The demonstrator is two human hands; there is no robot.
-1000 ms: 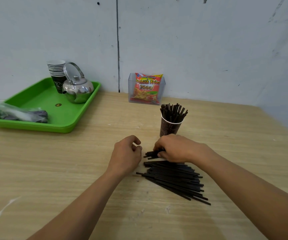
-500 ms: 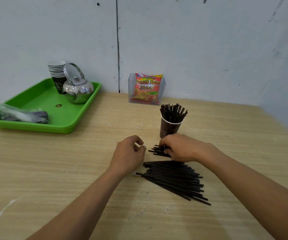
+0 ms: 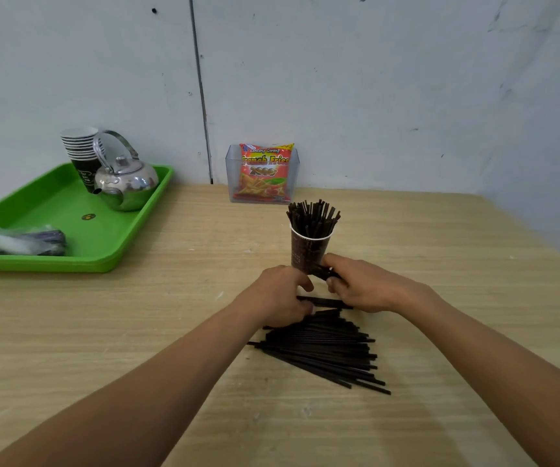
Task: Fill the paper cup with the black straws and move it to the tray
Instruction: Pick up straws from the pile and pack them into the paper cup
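A dark paper cup (image 3: 309,252) stands mid-table, packed with upright black straws (image 3: 313,215). A pile of loose black straws (image 3: 325,352) lies on the wood in front of it. My right hand (image 3: 364,288) grips a small bundle of straws (image 3: 328,274), held just off the table against the cup's base. My left hand (image 3: 278,294) has curled fingers close to the bundle's left end, over the pile's far edge; whether it holds any straw is hidden. The green tray (image 3: 130,246) sits at the far left.
On the tray stand a steel kettle (image 3: 127,183), a stack of paper cups (image 3: 81,153) and a plastic bag of dark items (image 3: 12,242). A snack packet (image 3: 265,173) in a clear holder stands against the wall behind the cup.
My right hand lifted a small bundle off the pile and carried it toward the cup's base. My left hand moved right, closing in beside the bundle.
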